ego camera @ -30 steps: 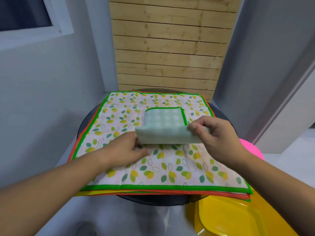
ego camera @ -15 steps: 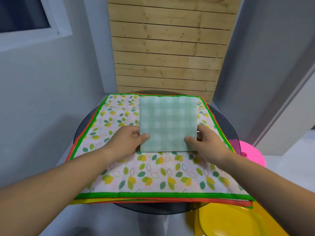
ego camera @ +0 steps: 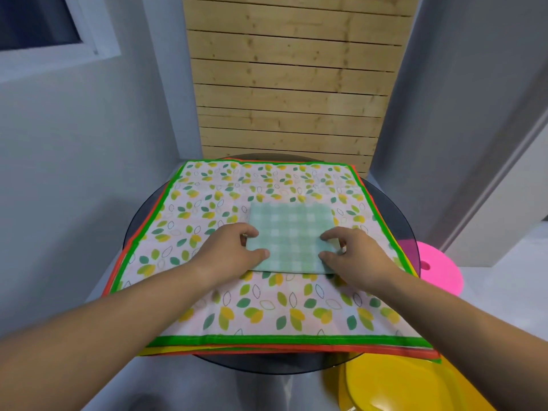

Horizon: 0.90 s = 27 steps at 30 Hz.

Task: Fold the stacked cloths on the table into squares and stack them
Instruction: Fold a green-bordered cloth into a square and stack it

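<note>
A small folded cloth (ego camera: 292, 235), pale green check, lies as a square on top of a stack of flat cloths (ego camera: 267, 310). The top cloth of that stack is pink-white with green and yellow leaves and a green border; orange and yellow edges show beneath it. My left hand (ego camera: 234, 250) pinches the folded cloth's near left corner. My right hand (ego camera: 353, 256) pinches its near right corner, which is slightly lifted. The stack covers most of a round dark glass table (ego camera: 397, 209).
A pink round stool (ego camera: 436, 271) stands right of the table. A yellow plastic chair (ego camera: 415, 390) sits at the lower right. Grey walls close in on both sides, with a wooden slat panel (ego camera: 290, 84) behind the table.
The green check cloth was opened out flat, then folded back toward me into a smaller square. Both hands stayed on its near corners.
</note>
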{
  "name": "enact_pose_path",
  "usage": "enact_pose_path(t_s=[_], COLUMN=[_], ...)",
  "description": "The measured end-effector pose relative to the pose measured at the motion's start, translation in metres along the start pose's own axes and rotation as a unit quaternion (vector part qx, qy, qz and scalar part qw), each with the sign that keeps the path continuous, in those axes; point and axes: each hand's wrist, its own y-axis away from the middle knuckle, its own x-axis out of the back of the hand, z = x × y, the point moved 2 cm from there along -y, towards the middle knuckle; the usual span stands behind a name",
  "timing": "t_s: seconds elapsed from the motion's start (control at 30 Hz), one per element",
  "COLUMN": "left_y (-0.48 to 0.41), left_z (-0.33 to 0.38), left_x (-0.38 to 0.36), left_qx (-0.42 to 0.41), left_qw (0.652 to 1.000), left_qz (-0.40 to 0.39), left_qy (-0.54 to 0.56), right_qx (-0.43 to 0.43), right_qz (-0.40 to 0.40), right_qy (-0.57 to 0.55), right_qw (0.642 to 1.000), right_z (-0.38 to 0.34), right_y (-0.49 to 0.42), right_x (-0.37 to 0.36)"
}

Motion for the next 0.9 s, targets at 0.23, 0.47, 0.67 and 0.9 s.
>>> enact_pose_path(t_s=[0.23,0.47,0.67,0.9], left_y=[0.013,0.011,0.011,0.010], left_z=[0.009,0.011,0.005,0.001], left_x=[-0.014,-0.038,-0.039,-0.023], left_qx=[-0.040,-0.039,-0.040,-0.042], left_qw=[0.963,0.944,0.929,0.929], left_qz=[0.001,-0.080,-0.108,-0.145], left_qy=[-0.265,-0.318,-0.353,-0.339], right_qx=[-0.036,-0.023,-0.010,0.034], right_qz=[-0.016,0.048,0.023,-0.010], right_qy=[0.071,0.157,0.109,0.089], right_qw=[0.997,0.986,0.994,0.995], right_z=[-0.006,-0.015,0.010,0.024], right_y=[0.006,0.015,0.010,0.012], right_x=[-0.008,-0.027,-0.011,-0.002])
